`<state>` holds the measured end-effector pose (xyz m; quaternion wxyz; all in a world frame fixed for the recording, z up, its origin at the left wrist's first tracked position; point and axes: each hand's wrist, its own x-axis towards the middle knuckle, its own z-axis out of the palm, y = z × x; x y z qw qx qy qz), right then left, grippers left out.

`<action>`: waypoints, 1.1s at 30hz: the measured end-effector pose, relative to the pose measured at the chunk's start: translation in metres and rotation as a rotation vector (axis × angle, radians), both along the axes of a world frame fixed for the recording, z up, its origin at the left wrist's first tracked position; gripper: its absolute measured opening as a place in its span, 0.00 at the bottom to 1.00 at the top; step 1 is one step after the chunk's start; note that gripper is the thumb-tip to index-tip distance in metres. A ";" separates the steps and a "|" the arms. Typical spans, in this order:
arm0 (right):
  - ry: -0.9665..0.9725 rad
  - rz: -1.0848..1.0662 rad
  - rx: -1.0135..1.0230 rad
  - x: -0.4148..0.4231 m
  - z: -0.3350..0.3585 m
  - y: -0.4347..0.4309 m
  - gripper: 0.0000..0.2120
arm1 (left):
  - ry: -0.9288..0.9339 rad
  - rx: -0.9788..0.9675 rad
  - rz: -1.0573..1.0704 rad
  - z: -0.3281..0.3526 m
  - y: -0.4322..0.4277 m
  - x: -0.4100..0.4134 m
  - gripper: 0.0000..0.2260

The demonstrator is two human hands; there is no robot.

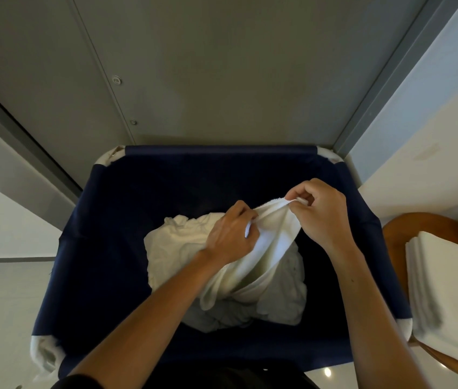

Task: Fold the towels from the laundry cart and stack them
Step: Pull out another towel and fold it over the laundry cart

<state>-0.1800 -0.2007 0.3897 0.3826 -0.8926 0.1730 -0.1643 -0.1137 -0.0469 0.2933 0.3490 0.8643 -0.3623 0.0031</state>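
A dark blue fabric laundry cart (104, 248) fills the middle of the view. Inside it lies a heap of crumpled white towels (174, 248). One white towel (267, 242) is lifted out of the heap and hangs down toward it. My left hand (230, 234) grips this towel at its upper edge, fingers curled round the cloth. My right hand (317, 211) pinches the same edge a little further right, between thumb and fingers. Both hands hover above the cart's interior.
A stack of folded white towels (452, 290) rests on a brown wooden surface (407, 223) at the right, beside the cart. A grey panelled wall (222, 80) stands behind the cart. Pale floor (0, 304) lies to the left.
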 end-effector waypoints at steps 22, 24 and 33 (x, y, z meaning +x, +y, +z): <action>-0.004 0.023 -0.160 -0.010 0.030 -0.016 0.16 | 0.294 0.102 0.119 -0.006 0.018 0.047 0.09; 0.144 -0.007 -0.232 -0.009 0.025 -0.028 0.13 | 0.273 0.082 0.106 0.007 0.026 0.058 0.07; -0.041 -0.075 0.125 -0.003 0.033 0.000 0.10 | 0.335 0.045 0.091 0.012 0.043 0.049 0.07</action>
